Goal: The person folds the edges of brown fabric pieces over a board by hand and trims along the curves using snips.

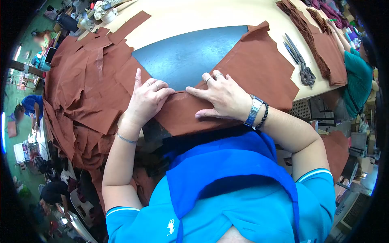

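Note:
A reddish-brown fabric piece (pixel 259 65) lies over a dark, smooth board (pixel 190 46) in front of me. My left hand (pixel 148 97) is at the fabric's near-left edge, thumb and forefinger pinched together on it and the little finger raised. On the same piece rests my right hand (pixel 223 95), its fingers apart and pressed flat, the forefinger pointing to the pinched edge. What lies beneath the fabric under my right palm is hidden.
A large heap of brown fabric pieces (pixel 85 81) covers the table's left side. Large scissors (pixel 298 60) with dark handles lie on the pale table (pixel 174 16). At right, a person in a green top (pixel 358 81) reaches towards more brown fabric (pixel 328 52).

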The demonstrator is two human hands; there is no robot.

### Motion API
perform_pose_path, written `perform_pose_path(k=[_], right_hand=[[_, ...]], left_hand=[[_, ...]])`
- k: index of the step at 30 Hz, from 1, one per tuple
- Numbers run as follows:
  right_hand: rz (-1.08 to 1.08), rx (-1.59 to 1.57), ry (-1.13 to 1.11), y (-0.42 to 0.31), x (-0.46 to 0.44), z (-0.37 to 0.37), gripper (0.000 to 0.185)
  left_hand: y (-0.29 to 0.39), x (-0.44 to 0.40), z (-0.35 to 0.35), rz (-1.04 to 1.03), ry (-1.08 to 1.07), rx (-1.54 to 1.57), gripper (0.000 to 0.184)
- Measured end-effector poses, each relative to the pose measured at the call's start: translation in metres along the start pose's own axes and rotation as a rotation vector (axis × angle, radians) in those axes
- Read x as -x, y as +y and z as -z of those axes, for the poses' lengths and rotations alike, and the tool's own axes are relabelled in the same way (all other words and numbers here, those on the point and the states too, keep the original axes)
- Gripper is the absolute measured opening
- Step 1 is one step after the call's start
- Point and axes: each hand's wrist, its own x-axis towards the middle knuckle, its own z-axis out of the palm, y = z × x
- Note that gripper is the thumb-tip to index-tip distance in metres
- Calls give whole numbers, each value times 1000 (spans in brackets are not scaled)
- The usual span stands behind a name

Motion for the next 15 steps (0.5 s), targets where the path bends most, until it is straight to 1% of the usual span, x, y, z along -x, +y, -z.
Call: perform_pose_path(k=[2, 8, 9, 12, 14, 15], right_hand=[[0, -11, -6, -2, -3, 0, 75], [-60, -28, -201, -19, -22, 18, 76], [-56, -25, -179, -18, -20, 18, 75], [-10, -43, -126, -10, -8, 15, 73], [61, -88, -106, 9, 4, 18, 69], [110, -134, -28, 16, 7, 19, 66]], left_hand=[[0, 1, -1, -2, 15, -2, 14], [2, 2, -3, -5, 27, -52, 15], [3, 2, -2, -4, 26, -64, 15], [10, 4, 6, 43, -84, -133, 17], [21, 7, 13, 97, -63, -212, 23], [27, 10, 16, 124, -49, -251, 27]])
